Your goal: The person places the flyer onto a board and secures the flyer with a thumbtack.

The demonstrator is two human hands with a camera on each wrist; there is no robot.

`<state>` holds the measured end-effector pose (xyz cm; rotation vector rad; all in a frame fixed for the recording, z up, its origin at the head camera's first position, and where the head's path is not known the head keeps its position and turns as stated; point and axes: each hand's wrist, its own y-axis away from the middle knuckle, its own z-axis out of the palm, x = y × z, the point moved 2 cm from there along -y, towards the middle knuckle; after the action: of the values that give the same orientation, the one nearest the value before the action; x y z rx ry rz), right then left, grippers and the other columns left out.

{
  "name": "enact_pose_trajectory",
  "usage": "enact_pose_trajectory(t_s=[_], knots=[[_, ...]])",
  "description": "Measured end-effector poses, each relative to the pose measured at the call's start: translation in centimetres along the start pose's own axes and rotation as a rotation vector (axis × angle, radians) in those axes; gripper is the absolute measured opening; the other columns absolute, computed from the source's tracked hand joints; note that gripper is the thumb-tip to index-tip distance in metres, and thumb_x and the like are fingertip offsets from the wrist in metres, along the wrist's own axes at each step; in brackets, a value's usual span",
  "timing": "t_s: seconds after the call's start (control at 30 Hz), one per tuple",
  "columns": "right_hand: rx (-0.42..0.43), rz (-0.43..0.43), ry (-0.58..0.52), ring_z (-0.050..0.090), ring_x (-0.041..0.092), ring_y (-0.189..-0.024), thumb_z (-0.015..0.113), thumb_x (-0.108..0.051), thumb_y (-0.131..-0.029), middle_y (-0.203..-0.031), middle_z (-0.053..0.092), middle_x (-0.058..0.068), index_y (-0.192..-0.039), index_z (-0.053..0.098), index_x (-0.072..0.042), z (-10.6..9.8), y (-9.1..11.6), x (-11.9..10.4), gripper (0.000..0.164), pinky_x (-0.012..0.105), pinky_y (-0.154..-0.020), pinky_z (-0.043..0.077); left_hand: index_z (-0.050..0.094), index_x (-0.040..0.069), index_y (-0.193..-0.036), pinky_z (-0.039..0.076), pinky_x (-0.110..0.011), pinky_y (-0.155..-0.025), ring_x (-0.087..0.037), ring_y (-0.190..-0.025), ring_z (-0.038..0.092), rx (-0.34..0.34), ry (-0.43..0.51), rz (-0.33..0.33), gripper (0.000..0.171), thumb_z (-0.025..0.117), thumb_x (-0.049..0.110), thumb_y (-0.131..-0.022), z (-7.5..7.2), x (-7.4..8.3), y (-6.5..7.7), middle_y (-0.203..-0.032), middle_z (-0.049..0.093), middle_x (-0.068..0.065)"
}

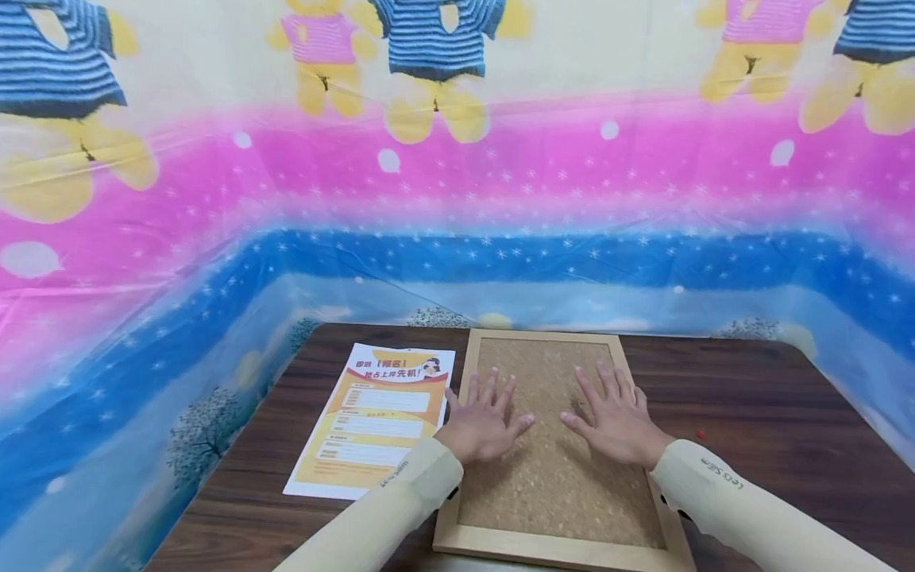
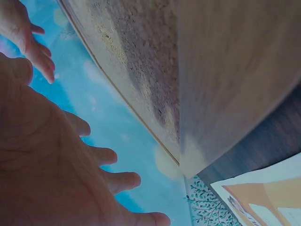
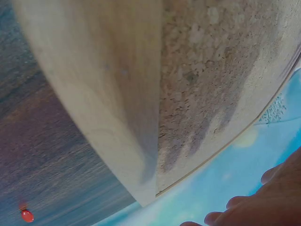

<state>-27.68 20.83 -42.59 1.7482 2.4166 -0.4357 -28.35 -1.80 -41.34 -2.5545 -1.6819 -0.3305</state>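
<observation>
A cork board (image 1: 550, 492) in a pale wooden frame lies lengthwise on the table. Over its left side my left hand (image 1: 482, 425) is held with fingers spread and nothing in it. My right hand (image 1: 615, 417) is spread the same way above the board's right side, also holding nothing. In the wrist views both hands hover apart from the cork, and their shadows fall on it. Left of the board lies a printed sheet (image 1: 379, 425) in orange and white, close to my left hand.
The dark wood table (image 1: 758, 477) extends on both sides of the board. A small red pushpin-like object (image 1: 701, 434) sits on the tabletop right of the frame; the right wrist view shows this red thing (image 3: 27, 215) too. A printed cloth (image 1: 529, 175) hangs behind and around the table.
</observation>
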Motion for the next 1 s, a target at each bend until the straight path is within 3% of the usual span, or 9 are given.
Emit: enact_pose_trajectory(t_s=[0.43, 0.77, 1.0], knots=[[-0.026, 0.013, -0.026, 0.003, 0.052, -0.135, 0.039, -0.062, -0.092, -0.153, 0.005, 0.026, -0.152, 0.017, -0.01, -0.4, 0.2, 1.3, 0.082, 0.072, -0.095, 0.006, 0.006, 0.025, -0.153, 0.003, -0.07, -0.099, -0.036, -0.14, -0.002, -0.006, -0.021, -0.021, 0.073, 0.019, 0.065, -0.094, -0.4, -1.0, 0.3, -0.157, -0.003, -0.008], [-0.056, 0.022, 0.001, 0.0, 0.051, -0.135, 0.04, -0.06, -0.094, -0.152, 0.004, 0.029, -0.152, 0.01, -0.009, -1.4, 1.0, 3.1, 0.083, 0.072, -0.095, 0.004, 0.006, 0.023, -0.153, 0.004, -0.072, -0.096, -0.037, -0.14, -0.004, 0.019, -0.005, -0.044, 0.07, 0.027, 0.059, -0.097, -1.2, -3.8, 1.4, -0.157, -0.002, -0.011], [-0.073, 0.062, 0.007, 0.001, 0.054, -0.133, 0.041, -0.059, -0.094, -0.15, 0.006, 0.031, -0.151, 0.014, -0.006, -2.1, 2.9, 6.5, 0.083, 0.073, -0.092, 0.004, 0.01, 0.021, -0.153, -0.003, -0.072, -0.096, -0.039, -0.139, -0.004, 0.011, 0.046, -0.069, 0.07, 0.029, 0.059, -0.097, -1.0, -5.7, 2.4, -0.157, -0.004, -0.011]])
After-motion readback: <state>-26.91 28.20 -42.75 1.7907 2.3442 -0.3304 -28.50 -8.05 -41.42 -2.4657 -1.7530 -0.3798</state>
